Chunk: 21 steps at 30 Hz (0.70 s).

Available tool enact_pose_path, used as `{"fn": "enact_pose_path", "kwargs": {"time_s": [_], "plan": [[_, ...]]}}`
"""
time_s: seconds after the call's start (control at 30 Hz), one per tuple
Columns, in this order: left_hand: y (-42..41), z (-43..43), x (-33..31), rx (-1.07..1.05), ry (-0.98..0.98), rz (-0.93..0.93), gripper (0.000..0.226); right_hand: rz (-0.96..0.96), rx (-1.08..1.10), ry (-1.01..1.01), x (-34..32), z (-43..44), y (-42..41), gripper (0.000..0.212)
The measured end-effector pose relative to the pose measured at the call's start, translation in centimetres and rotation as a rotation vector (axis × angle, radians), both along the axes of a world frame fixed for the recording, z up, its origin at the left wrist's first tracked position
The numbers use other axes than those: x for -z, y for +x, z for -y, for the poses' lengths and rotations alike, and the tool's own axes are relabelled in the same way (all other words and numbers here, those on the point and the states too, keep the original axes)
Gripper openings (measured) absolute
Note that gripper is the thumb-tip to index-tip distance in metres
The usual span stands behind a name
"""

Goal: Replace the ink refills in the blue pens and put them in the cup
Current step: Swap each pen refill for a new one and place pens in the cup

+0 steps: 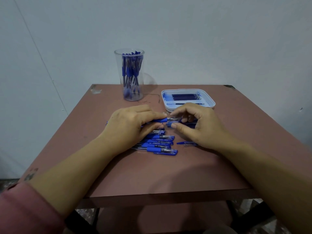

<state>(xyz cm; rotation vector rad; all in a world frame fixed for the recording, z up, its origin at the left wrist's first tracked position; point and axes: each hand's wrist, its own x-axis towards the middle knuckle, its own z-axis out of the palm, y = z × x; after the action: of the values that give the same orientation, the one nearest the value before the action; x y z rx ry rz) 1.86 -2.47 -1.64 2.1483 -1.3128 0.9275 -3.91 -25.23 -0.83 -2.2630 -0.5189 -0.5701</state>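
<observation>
Left hand gripping pen, right hand pinching its tip

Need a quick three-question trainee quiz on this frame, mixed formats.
1. True or false: the clear cup already holds blue pens.
2. The refills lie in: A) the cup B) the white tray C) a drawer.
3. Fill in: the ___ hand grips the pen by its blue rubber grip.
Key: 1 true; 2 B; 3 left.
</observation>
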Motion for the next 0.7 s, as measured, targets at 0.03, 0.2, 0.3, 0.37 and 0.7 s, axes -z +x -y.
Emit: {"fn": "enact_pose_path", "kwargs": {"time_s": [0.03, 0.2, 0.3, 0.37, 0.7], "plan": [[0.00, 0.01, -0.01, -0.001, 0.000, 0.005, 0.028, -0.002, 0.003, 0.003, 0.01, 0.02, -0.02, 0.023], [-0.10, 0.02, -0.09, -0.006, 0.010, 0.025, 0.028, 0.007, -0.007, -0.022, 0.08, -0.13, 0.22, 0.010], [-0.12, -0.03, -0.08, -0.014, 0.009, 0.018, 0.029, 0.001, -0.017, -0.002, 0.15, -0.16, 0.10, 0.015], [-0.13, -0.02, -0.10, -0.016, 0.012, 0.016, 0.029, -0.011, -0.016, 0.017, 0.10, -0.10, -0.05, 0.017], [-0.07, -0.09, -0.14, -0.017, 0.013, 0.041, 0.027, -0.030, -0.014, 0.003, 0.09, -0.04, -0.06, 0.017]]}}
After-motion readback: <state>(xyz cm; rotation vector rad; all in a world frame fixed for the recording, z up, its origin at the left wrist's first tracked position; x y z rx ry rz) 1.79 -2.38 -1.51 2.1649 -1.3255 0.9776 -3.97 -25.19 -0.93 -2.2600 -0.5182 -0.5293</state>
